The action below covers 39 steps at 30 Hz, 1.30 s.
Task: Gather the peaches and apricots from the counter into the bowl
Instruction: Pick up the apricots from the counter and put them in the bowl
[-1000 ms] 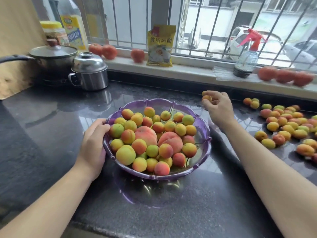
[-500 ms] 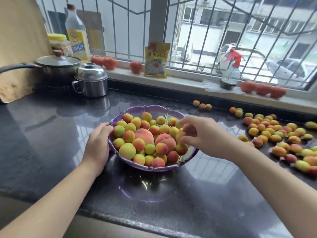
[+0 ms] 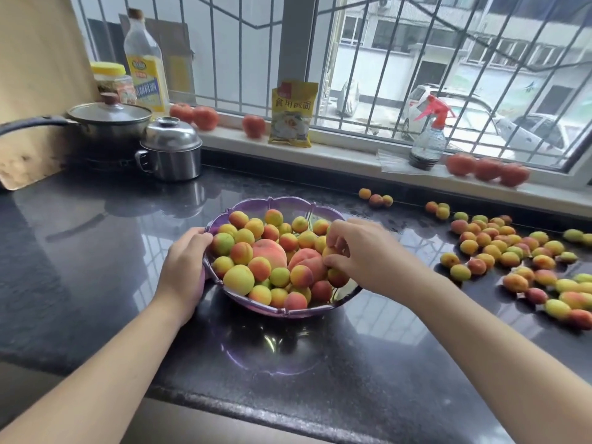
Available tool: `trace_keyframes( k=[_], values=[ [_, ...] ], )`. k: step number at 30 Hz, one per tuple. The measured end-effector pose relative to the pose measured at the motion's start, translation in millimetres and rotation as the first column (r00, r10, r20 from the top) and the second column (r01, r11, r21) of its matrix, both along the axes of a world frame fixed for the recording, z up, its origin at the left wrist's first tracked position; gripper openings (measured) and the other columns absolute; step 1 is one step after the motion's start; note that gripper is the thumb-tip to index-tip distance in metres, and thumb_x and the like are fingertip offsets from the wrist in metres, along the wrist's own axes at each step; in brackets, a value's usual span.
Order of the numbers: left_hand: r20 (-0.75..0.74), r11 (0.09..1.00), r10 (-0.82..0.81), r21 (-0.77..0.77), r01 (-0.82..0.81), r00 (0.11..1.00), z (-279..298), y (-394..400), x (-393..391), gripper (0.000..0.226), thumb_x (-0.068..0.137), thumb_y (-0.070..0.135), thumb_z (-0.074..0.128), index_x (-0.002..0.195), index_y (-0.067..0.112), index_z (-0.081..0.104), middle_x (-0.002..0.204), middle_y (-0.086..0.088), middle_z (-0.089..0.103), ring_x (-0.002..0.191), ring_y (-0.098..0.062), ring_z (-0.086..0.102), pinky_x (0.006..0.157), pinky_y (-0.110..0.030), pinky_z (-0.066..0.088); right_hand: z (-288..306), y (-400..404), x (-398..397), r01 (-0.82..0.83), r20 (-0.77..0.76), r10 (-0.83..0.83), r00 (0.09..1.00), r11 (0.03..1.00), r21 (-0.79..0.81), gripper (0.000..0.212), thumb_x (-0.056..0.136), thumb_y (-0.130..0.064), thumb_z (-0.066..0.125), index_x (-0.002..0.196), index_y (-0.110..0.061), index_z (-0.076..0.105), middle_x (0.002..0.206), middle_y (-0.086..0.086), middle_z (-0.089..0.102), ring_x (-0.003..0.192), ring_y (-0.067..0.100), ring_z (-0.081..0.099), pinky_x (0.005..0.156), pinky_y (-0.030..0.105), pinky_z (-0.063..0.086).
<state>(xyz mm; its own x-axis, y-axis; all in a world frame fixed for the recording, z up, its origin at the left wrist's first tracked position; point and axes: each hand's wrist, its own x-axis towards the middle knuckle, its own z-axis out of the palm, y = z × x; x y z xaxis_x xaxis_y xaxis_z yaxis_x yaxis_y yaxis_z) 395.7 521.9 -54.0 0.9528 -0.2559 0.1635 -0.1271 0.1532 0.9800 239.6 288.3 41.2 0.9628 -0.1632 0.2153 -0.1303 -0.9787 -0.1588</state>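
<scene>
A purple scalloped bowl point(image 3: 282, 203) sits mid-counter, heaped with several apricots and two larger peaches point(image 3: 270, 251). My left hand point(image 3: 184, 267) grips the bowl's left rim. Over the bowl's right side, my right hand point(image 3: 358, 254) has its fingers curled round an apricot point(image 3: 330, 252) that touches the pile. Several loose apricots point(image 3: 499, 248) lie scattered on the dark counter to the right. Three more apricots point(image 3: 376, 198) sit near the back edge.
At the back left stand a lidded pan point(image 3: 109, 123) and a steel pot point(image 3: 171, 152). The windowsill holds tomatoes point(image 3: 487, 168), a yellow packet point(image 3: 293, 113), a spray bottle point(image 3: 427, 139) and an oil bottle point(image 3: 145, 65). The counter's front edge point(image 3: 256, 408) runs close to me.
My right hand came from the back of the counter with an apricot to the bowl's right side and now lowers it onto the pile. My left hand stays on the rim.
</scene>
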Motion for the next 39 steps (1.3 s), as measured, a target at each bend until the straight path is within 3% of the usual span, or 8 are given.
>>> trace_keyframes(
  k=[4,7,9,13,17,22,31,39],
  values=[
    [-0.023,0.999,-0.021,-0.025,0.02,1.0,0,2,0,0.024,0.083,0.041,0.056,0.074,0.028,0.074,0.079,0.005,0.069,0.086,-0.021,0.058,0.084,-0.044,0.042,-9,-4,-7,-0.008,0.153,-0.01,0.988,0.994,0.113,0.012,0.094,-0.034,0.068,0.102,-0.025,0.066,0.098,-0.007,0.059,0.089,0.014,0.057,0.077,0.03,0.048],
    [-0.009,1.0,-0.021,-0.02,0.021,1.0,-1,3,1,0.028,0.077,0.05,0.058,0.081,0.03,0.078,0.09,0.001,0.072,0.095,-0.024,0.061,0.09,-0.047,0.044,-20,-21,-22,0.035,0.489,-0.138,0.862,0.976,0.213,0.006,0.095,-0.018,0.067,0.099,-0.017,0.071,0.096,-0.007,0.062,0.083,0.006,0.059,0.073,0.022,0.049],
    [-0.009,1.0,-0.014,-0.02,0.014,1.0,0,3,0,0.027,0.077,0.049,0.059,0.08,0.03,0.078,0.089,0.002,0.072,0.094,-0.023,0.061,0.09,-0.045,0.044,-33,-42,-34,0.151,0.561,-0.293,0.775,0.946,0.285,0.008,0.095,-0.01,0.064,0.098,-0.012,0.071,0.098,-0.002,0.064,0.079,0.007,0.06,0.072,0.025,0.051],
    [-0.029,0.999,0.01,-0.041,-0.011,1.0,2,0,-4,0.025,0.084,0.037,0.057,0.076,0.031,0.079,0.085,0.007,0.072,0.09,-0.017,0.062,0.083,-0.037,0.047,-63,-89,-62,0.471,0.464,-0.609,0.644,0.793,0.387,0.019,0.095,-0.004,0.059,0.11,-0.005,0.07,0.115,0.015,0.061,0.1,0.027,0.058,0.08,0.02,0.035],
    [-0.052,0.996,0.019,-0.089,-0.023,0.998,2,-2,-8,0.022,0.091,0.031,0.057,0.08,0.025,0.075,0.081,0.009,0.069,0.081,-0.012,0.061,0.067,-0.022,0.051,-74,-115,-82,0.663,0.305,-0.817,0.489,0.575,0.479,0.026,0.098,-0.012,0.055,0.121,-0.005,0.064,0.13,0.022,0.048,0.114,0.039,0.053,0.097,0.036,0.041],
    [-0.062,0.995,0.016,-0.101,-0.022,0.998,2,-4,-8,0.024,0.103,0.016,0.051,0.088,0.02,0.068,0.07,0.015,0.071,0.066,-0.002,0.066,0.06,-0.017,0.053,-79,-121,-83,0.752,0.153,-0.853,0.499,0.514,0.413,0.036,0.098,-0.026,0.058,0.131,-0.012,0.059,0.136,0.02,0.043,0.123,0.041,0.048,0.105,0.044,0.041],
    [-0.071,0.997,0.012,-0.078,-0.018,0.997,0,-2,-6,0.026,0.105,0.015,0.049,0.088,0.019,0.069,0.071,0.013,0.072,0.068,-0.003,0.067,0.061,-0.018,0.054,-72,-115,-82,0.733,0.203,-0.849,0.488,0.525,0.432,0.024,0.096,-0.018,0.066,0.116,-0.009,0.057,0.122,0.016,0.058,0.108,0.032,0.055,0.084,0.035,0.041],
    [-0.069,0.998,0.022,-0.057,-0.026,0.997,1,-2,-8,0.033,0.104,0.017,0.051,0.078,0.023,0.07,0.072,0.012,0.07,0.071,-0.005,0.064,0.066,-0.023,0.052,-63,-80,-70,0.397,0.458,-0.631,0.627,0.764,0.509,0.03,0.098,-0.028,0.066,0.123,-0.012,0.067,0.108,0.0,0.066,0.095,0.014,0.059,0.081,0.021,0.043]
  ],
)
